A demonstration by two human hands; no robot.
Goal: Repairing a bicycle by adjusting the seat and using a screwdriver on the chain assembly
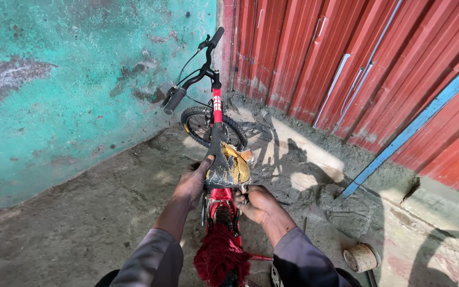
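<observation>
Bike saddle (226, 162), torn and foam showing, sits mid-scene on the red bike (217, 106); my left hand (192, 180) grips its left edge, my right hand (256, 203) pinches something small just beneath it.

Bicycle (216, 122) between two walls, saddle (224, 159) behind handlebar (195, 66) — roll (361, 257) on ground, right.

I've got the small red-framed bicycle (216, 111) standing upright, front wheel toward the wall corner, black handlebars turned left. Its torn black saddle (224, 159) shows yellow foam on the right side, and red shaggy cloth (220, 258) sits over the rear.
</observation>
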